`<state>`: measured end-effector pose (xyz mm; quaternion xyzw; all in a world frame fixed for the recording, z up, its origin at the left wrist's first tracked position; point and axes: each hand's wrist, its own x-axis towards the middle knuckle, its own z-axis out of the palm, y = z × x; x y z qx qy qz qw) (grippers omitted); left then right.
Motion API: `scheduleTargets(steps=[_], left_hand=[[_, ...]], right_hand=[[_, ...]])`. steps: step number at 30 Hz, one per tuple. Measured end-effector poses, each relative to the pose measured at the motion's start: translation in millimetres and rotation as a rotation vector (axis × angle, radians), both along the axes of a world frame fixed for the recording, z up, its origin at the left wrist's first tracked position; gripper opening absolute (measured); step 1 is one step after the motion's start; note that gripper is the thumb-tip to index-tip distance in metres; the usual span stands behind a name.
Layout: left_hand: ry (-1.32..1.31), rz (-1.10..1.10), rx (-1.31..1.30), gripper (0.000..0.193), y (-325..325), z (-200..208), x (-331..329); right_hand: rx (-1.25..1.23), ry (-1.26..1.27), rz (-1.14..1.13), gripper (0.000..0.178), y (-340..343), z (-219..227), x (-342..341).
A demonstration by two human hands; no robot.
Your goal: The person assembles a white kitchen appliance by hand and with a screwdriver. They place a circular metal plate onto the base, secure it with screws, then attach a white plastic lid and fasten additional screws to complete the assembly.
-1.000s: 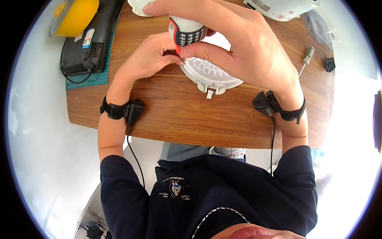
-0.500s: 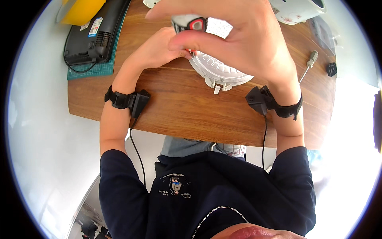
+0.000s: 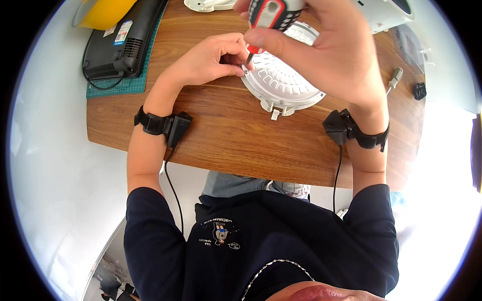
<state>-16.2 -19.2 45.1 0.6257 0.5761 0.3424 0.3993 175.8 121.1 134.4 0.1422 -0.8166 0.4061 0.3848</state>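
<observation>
A screwdriver with a chunky black, white and red handle is gripped in my right hand. Its short dark shaft points down at the left rim of a round white plastic lid. That lid has ribbed segments, small screws around its rim and a hinge tab on its near side. My left hand curls at the same left rim, thumb and fingers closed on the edge beside the shaft. My right hand covers part of the lid, and the exact contact of the screwdriver tip is hard to make out.
A black appliance lies on a green cutting mat at the left, beneath a yellow bowl-like object. Far right stand a white pot-like container, another screwdriver and a small black part. A white plastic part lies at the back.
My right hand has moved right with the screwdriver, and its handle now shows more fully with the shaft visible at the rim. The lid and my left hand have shifted only slightly.
</observation>
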Motion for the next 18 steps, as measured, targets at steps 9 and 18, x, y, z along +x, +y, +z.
scheduleTargets(steps=[9, 18], left_hand=[[0.092, -0.042, 0.06, 0.009, 1, 1, -2], [0.124, -0.04, 0.061, 0.005, 4, 7, 4]], right_hand=[[-0.16, -0.074, 0.002, 0.059, 3, 22, 25], [-0.076, 0.007, 0.029, 0.059, 19, 16, 24]])
